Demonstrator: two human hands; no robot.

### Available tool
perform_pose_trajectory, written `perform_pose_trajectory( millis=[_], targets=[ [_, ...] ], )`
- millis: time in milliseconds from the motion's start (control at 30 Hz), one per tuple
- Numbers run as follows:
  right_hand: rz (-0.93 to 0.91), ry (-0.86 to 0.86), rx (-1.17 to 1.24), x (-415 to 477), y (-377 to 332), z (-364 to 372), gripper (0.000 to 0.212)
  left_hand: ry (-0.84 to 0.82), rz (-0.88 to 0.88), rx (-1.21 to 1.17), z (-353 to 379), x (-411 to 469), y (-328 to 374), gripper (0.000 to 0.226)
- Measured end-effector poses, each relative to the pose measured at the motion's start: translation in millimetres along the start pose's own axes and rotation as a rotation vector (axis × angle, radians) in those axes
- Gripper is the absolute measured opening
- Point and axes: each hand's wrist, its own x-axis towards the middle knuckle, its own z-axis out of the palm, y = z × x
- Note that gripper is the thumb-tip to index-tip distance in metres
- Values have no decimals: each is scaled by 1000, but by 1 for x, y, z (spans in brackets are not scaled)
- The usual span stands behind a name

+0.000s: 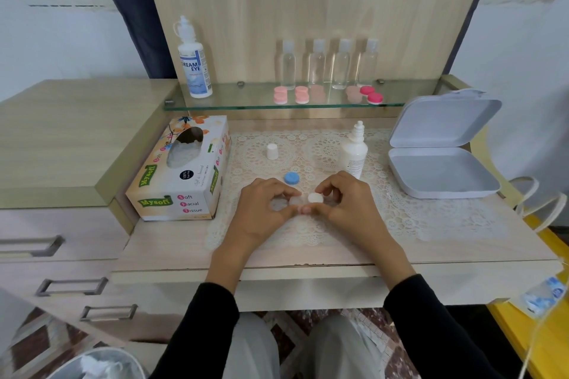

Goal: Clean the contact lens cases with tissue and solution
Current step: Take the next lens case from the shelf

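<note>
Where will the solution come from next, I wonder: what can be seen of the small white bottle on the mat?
The bottle is small, white and opaque, plastic by its look, with a ribbed, tapering nozzle that appears uncapped. It stands upright on the lace mat, right of middle, just behind the right hand and left of the open grey box. Dark print low on its side is unreadable. Whether the hand touches it cannot be told.

Four clear bottles, two solution bottles, five pink lens cases, one tissue box, one blue lid
</note>
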Motion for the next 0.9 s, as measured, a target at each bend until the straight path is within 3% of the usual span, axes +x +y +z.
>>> perform_pose_trajectory(
  millis=[167, 300, 533, 667, 800, 900],
  targets=[
    [-10, -40, 30, 0, 1, 0, 21, -13, 0, 3, -1, 1, 1, 26],
    [-59, -86, 41, -1, 0, 0, 21, -14, 3, 3, -1, 0, 0, 26],
    [-53, 9, -44, -1, 3, 1, 23, -12, 2, 12, -1, 0, 0, 26],
    [-83, -38, -36, -1, 3, 2, 14, -11, 6, 9, 0, 1, 0, 27],
    [-94, -93, -84, -3, 4, 1, 24, -8, 8, 0, -1, 0, 1, 28],
    [-99, -33, -140, -3, 4, 1, 28, -5, 4, 4, -1, 0, 0, 25]
  ],
)
